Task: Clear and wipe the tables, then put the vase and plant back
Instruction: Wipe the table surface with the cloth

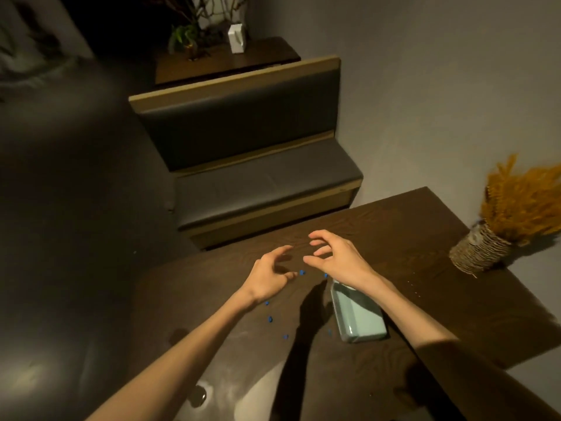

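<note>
Above the dark wood-grain table (pixel 394 226), the left hand (pixel 268 276) and right hand (pixel 337 256) hovered with fingers loosely curled, holding nothing, over scattered small blue bits (pixel 301 272) beside a glossy pale-green rectangular dish (pixel 358 317), the rope-wrapped vase (pixel 476 252) of orange dried plant (pixel 522 202) near the wall.

I have a single view, worn on the head, wide-angle, looking forward and steeply down. The near table (pixel 394 238) fills the lower frame at close range, both forearms reaching in from 6 o'clock. Toward 12 o'clock I see a bench (pixel 258 165), then a farther table (pixel 218 65). Edges bend noticeably.
</note>
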`<state>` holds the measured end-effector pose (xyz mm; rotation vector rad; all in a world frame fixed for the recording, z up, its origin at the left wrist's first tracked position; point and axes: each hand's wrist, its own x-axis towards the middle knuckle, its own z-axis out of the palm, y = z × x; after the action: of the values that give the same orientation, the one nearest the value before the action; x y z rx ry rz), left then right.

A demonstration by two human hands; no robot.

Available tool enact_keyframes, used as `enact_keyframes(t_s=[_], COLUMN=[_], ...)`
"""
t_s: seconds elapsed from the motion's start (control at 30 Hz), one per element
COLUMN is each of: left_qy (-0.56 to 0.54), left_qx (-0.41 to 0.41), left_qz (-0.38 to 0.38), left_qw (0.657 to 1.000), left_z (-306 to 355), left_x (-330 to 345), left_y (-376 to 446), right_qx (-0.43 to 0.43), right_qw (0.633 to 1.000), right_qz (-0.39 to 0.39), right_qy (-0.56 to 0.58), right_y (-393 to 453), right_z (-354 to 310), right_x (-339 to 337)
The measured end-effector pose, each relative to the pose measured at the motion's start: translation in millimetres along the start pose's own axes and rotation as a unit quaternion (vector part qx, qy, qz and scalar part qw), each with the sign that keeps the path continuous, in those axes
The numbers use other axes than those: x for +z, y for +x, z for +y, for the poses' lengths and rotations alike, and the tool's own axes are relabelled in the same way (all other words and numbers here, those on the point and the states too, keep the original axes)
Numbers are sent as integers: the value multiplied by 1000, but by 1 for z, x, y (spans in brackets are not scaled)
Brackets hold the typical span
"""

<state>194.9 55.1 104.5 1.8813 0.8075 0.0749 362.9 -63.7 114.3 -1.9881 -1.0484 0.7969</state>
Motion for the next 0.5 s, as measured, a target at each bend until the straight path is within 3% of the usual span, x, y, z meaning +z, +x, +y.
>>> enact_keyframes(t_s=[0.3,0.5], left_qy=[-80,-116], left_qx=[-118,-202], left_qz=[102,198], left_qw=[984,952], left_z=[-62,-108], left_x=[-13,7], left_y=[-49,-99], right_qx=[-41,-79], right_qw=[985,958], right_qz=[-161,-259], right_qy=[-37,-90], right_y=[25,27], right_z=[-12,-10], right_x=[64,113])
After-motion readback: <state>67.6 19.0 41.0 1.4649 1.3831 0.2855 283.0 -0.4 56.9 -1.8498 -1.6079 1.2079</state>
